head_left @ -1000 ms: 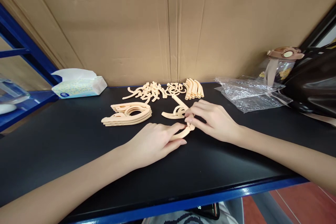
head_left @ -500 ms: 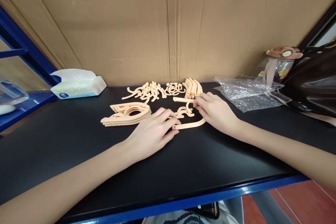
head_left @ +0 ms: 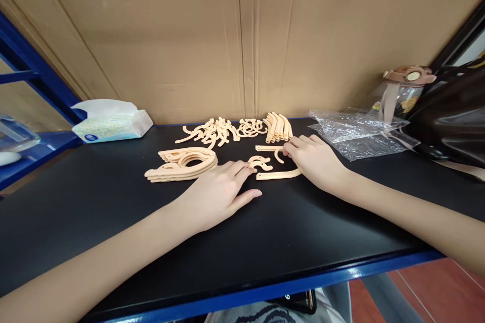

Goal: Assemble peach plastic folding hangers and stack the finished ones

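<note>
Fingers point(head_left: 239, 169) of the left hand point(head_left: 217, 189) are spreading open in the head view, tips reaching the small curved pieces point(head_left: 260, 162), while the thumb is sticking out on its own. Over on the right hand point(head_left: 317, 160), the fingers are curling over a U-shaped piece point(head_left: 278, 175) (can't tell if they're really gripping it, since the thumb's hidden). That one's lying on the black table point(head_left: 261, 237) with its two ends pointing left, and a little hook point(head_left: 279, 157) is poking out between them. The small curved pieces are sitting just left of it, right between the two hands.

A neat stack of folded hangers point(head_left: 178, 175) is resting just past the left hand. Further back, a messy pile of loose parts point(head_left: 217, 131), a smaller heap of hooks point(head_left: 250, 127) and a row of curved arms point(head_left: 278, 128) are lining up near the cardboard point(head_left: 162, 35). A tissue pack point(head_left: 111, 126) is sitting off left, and a crinkly plastic bag point(head_left: 356, 133) is lying right, near a bottle point(head_left: 407, 76).
</note>
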`<state>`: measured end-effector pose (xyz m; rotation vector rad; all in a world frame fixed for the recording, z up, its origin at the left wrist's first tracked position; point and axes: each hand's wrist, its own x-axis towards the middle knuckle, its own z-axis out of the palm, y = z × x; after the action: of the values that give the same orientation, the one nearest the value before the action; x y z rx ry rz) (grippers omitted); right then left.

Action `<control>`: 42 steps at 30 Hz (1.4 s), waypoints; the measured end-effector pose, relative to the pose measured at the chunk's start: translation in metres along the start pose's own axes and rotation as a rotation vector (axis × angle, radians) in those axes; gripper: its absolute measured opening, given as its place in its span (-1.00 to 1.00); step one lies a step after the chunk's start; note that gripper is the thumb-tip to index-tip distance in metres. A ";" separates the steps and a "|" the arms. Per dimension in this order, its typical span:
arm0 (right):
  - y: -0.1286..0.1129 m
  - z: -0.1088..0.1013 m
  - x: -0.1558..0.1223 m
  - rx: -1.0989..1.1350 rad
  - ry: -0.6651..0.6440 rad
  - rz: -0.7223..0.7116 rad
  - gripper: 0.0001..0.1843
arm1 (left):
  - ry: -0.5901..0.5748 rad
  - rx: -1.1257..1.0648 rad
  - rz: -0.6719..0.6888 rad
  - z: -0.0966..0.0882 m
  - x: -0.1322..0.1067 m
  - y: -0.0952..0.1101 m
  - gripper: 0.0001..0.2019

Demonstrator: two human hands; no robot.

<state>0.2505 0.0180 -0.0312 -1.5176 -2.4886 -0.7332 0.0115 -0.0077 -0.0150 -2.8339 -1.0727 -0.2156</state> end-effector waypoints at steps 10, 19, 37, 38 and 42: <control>0.000 -0.006 -0.001 0.021 -0.083 -0.026 -0.76 | 0.040 0.214 -0.023 -0.002 0.001 0.003 -0.76; -0.010 -0.017 -0.002 0.157 0.121 -0.286 -0.74 | 0.102 0.084 0.003 0.009 0.003 -0.008 -0.71; -0.013 -0.017 -0.005 0.399 0.076 -0.402 -0.76 | 0.118 -0.031 -0.024 0.005 0.003 -0.001 -0.85; -0.014 -0.017 -0.005 0.374 0.072 -0.409 -0.75 | 0.111 -0.046 -0.034 0.005 0.003 0.000 -0.86; -0.018 -0.014 -0.005 0.284 0.073 -0.401 -0.74 | 0.113 -0.143 -0.086 0.003 0.002 0.000 -0.91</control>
<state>0.2354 0.0006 -0.0269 -0.8945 -2.7275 -0.4430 0.0134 -0.0064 -0.0173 -2.8602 -1.2009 -0.4717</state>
